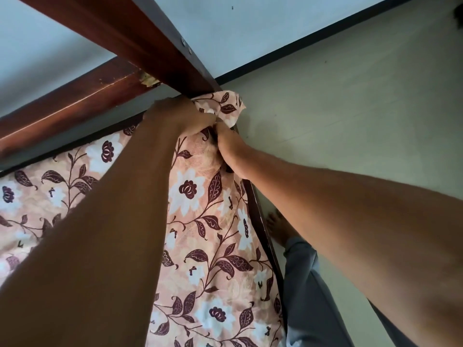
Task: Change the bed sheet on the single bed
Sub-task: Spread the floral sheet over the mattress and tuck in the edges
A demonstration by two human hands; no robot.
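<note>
- The bed sheet (200,221), pinkish with white flowers and dark maroon leaves, lies spread over the bed and runs up to the far corner, where both hands meet.
- At that corner a loose flap of the sheet sticks up just beyond the hands, against the wooden bed post (155,46).
- The left hand (178,116) is curled with its fingers bunched into the sheet at the corner, gripping the cloth.
- The right hand (230,149) sits just beside it, touching it, fingers curled over the sheet's edge at the dark side rail (263,221); its fingertips are hidden under the fabric.
- The mattress itself is covered, so it cannot be made out.
- The forearms block much of the sheet.
- A bare foot (278,229) and a grey trouser leg (305,284) stand on the pale floor (363,108) beside the rail.
</note>
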